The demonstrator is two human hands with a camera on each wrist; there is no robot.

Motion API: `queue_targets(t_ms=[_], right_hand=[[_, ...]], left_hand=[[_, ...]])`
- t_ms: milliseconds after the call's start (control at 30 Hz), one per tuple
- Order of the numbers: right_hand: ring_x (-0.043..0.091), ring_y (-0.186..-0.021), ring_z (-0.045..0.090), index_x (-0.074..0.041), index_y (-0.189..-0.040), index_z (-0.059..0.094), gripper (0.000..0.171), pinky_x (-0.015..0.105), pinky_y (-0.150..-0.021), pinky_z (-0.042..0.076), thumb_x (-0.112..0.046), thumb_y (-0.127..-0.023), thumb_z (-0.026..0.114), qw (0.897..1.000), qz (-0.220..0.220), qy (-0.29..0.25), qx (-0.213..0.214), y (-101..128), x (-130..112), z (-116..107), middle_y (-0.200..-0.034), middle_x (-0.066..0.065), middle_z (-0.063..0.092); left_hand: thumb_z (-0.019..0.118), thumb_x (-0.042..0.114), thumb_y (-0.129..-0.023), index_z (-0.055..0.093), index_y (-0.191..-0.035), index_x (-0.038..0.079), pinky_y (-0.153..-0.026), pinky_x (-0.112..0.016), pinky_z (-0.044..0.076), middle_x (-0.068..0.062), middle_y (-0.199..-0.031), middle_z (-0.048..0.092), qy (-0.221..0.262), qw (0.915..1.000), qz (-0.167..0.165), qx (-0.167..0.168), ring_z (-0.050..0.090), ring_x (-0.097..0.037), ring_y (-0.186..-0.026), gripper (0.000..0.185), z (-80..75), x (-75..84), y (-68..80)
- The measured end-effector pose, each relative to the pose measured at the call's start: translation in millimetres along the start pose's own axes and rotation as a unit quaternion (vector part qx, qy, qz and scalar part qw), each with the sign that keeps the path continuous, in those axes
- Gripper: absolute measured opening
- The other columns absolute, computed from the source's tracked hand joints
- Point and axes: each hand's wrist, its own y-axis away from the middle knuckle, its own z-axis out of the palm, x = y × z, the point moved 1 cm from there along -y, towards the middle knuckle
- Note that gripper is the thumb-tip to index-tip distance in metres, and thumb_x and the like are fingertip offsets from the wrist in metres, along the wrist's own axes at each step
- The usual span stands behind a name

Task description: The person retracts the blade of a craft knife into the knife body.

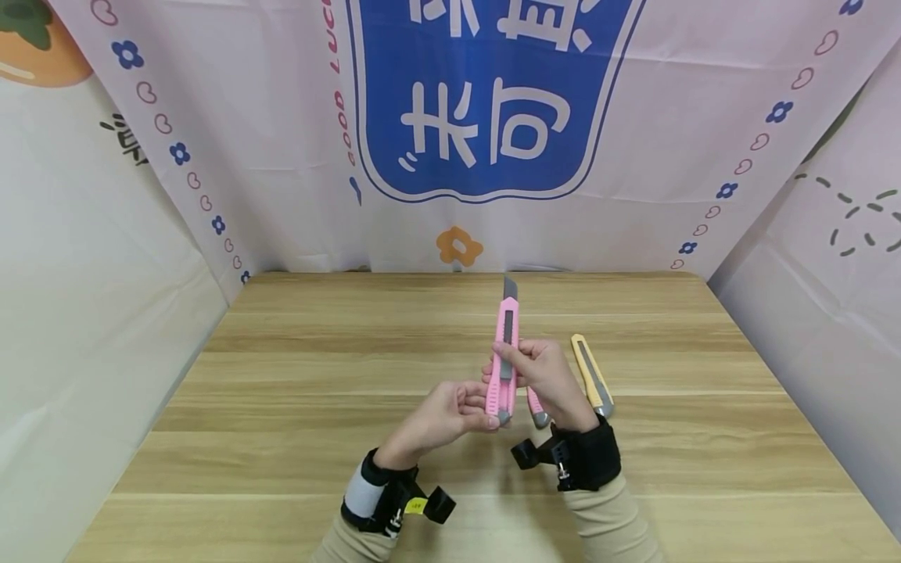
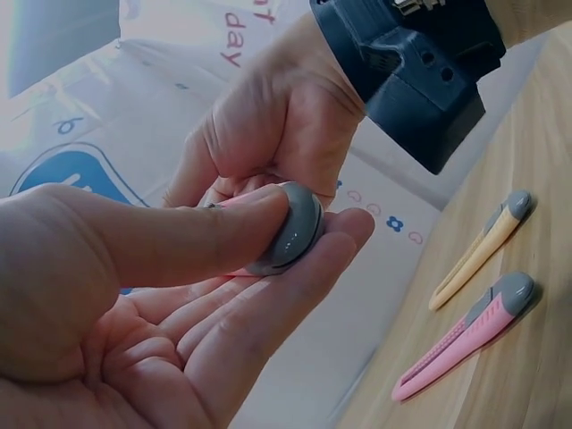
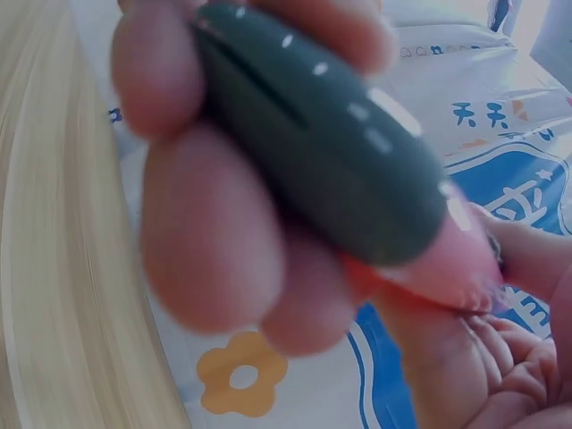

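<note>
A pink box cutter (image 1: 507, 317) is held up over the table, its grey blade (image 1: 510, 287) sticking out at the far end. My left hand (image 1: 454, 410) pinches the near end, with the thumb on the grey end cap (image 2: 302, 231) and fingers beneath it. Around the middle of the body, my right hand (image 1: 552, 375) grips it, thumb along the slider side. On the table under the right hand lies a second pink box cutter (image 2: 465, 338), partly hidden in the head view. Beside it is a yellow box cutter (image 1: 591, 367), right of the right hand.
The wooden table (image 1: 317, 352) ends at a printed cloth backdrop (image 1: 303, 195), with more cloth along both sides. Each wrist wears a black camera mount, one on the left wrist (image 1: 394, 500) and one on the right wrist (image 1: 587, 457).
</note>
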Motion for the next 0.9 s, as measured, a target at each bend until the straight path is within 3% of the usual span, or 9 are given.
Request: queue_targets(t_ms=[300, 600, 900], right_hand=[[0.010, -0.070, 0.073, -0.001, -0.090, 0.067, 0.021, 0.023, -0.064, 0.061, -0.020, -0.095, 0.060, 1.000, -0.009, -0.021, 0.001, -0.7, 1.6, 0.9, -0.072, -0.005, 0.076], [0.008, -0.071, 0.073, 0.013, -0.102, 0.062, 0.030, 0.022, -0.069, 0.062, -0.015, -0.095, 0.060, 1.000, -0.016, -0.001, -0.005, -1.5, 1.9, 2.0, -0.071, -0.008, 0.076], [0.008, -0.077, 0.073, 0.010, -0.109, 0.063, 0.041, 0.024, -0.073, 0.062, -0.029, -0.097, 0.058, 1.000, 0.012, -0.002, 0.013, -3.1, 1.6, 6.2, -0.075, -0.008, 0.075]], left_hand=[[0.061, -0.004, -0.088, 0.054, -0.124, -0.014, -0.088, -0.024, 0.060, -0.032, -0.112, 0.066, 0.003, 1.0000, -0.006, 0.006, 0.070, -0.033, -0.103, 0.038, -0.5, 1.2, 0.8], [0.060, -0.006, -0.088, 0.053, -0.124, -0.013, -0.087, -0.027, 0.061, -0.033, -0.111, 0.066, 0.025, 0.9995, -0.014, 0.012, 0.068, -0.039, -0.104, 0.037, 0.3, 1.4, 0.9], [0.060, -0.004, -0.089, 0.052, -0.128, -0.012, -0.089, -0.027, 0.060, -0.032, -0.115, 0.065, 0.019, 0.9993, -0.003, 0.031, 0.067, -0.040, -0.107, 0.040, -0.1, 1.3, 1.5]])
